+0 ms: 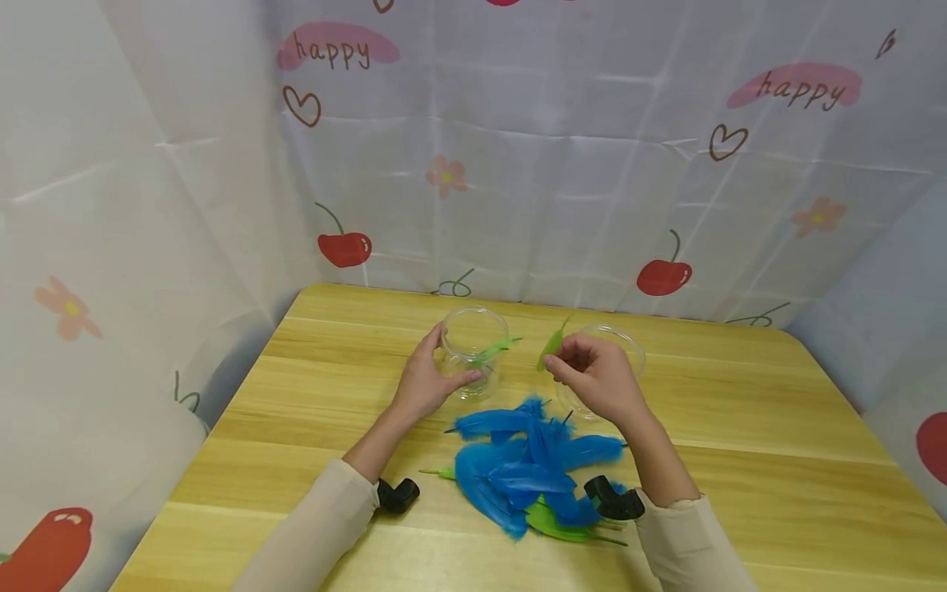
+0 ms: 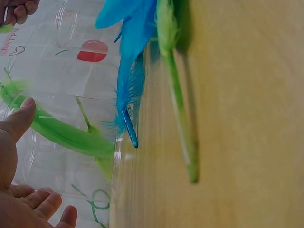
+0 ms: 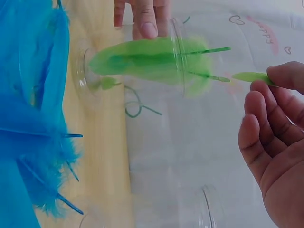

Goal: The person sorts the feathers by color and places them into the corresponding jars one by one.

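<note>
Left hand [image 1: 427, 380] is gripping the left jar [image 1: 473, 349]; right hand [image 1: 595, 376] is pinching a green feather [image 1: 552, 345], blue feathers [image 1: 521, 464] lying near on the bench [image 1: 740, 460].

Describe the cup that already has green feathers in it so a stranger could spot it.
On the wooden table, beyond the blue feather pile, stand two clear cups. It is the one the left hand holds, the clear cup with green quills poking over its rim.

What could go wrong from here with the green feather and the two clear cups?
1. The right hand only pinches the green feather at one end; it could slip or drift off.
2. Quills already stick out of the left cup, so the incoming feather may snag them.
3. The left hand steadies that light cup; a nudge might tip it toward the blue feathers.
</note>
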{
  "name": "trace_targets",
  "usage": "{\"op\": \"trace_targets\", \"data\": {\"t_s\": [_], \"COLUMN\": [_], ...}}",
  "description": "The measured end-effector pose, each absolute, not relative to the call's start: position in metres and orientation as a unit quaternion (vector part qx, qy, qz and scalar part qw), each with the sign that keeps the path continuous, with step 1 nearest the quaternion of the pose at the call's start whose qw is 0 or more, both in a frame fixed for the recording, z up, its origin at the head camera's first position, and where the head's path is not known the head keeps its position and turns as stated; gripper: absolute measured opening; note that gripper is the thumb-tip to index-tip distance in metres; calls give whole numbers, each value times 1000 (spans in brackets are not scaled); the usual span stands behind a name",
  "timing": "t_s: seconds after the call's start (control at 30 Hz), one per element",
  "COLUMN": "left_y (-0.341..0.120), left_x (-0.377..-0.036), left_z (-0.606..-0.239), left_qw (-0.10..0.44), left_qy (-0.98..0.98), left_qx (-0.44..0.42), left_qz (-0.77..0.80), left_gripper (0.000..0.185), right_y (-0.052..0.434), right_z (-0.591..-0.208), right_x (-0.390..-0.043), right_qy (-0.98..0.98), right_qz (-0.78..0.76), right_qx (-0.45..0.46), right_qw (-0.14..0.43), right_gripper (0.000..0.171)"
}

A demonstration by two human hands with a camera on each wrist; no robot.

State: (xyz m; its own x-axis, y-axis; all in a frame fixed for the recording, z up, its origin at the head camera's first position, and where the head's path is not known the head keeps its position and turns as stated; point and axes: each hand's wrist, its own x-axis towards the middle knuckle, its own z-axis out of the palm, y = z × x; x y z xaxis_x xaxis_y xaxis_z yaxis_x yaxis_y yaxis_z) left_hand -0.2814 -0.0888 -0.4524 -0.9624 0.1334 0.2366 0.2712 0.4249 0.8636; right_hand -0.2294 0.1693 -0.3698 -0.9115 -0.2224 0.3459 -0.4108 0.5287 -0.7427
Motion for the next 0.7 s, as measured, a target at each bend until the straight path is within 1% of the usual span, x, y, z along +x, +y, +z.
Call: {"op": "trace_targets", "data": {"t_s": [0.17,0.47,0.7], "left_y": [-89,-90,-90], "left_x": [-282,-283,-283], "left_z": [-453,-453,-453], "left_qw": [70,71,65], "left_qy": [-839,-835,-831], "left_qx": [-123,-127,-129], "left_qz": [-526,-531,-537], "left_gripper": [97,96,94], "right_y": [162,142,133], "right_z": [-367,-357,-353], "right_x": [-239,-257,-270], "right_qy": [-862,-849,-856], "right_qz": [456,472,457], "right_qx": [184,194,211], "right_qw": [124,137,118], "right_gripper": [12,13,13]}}
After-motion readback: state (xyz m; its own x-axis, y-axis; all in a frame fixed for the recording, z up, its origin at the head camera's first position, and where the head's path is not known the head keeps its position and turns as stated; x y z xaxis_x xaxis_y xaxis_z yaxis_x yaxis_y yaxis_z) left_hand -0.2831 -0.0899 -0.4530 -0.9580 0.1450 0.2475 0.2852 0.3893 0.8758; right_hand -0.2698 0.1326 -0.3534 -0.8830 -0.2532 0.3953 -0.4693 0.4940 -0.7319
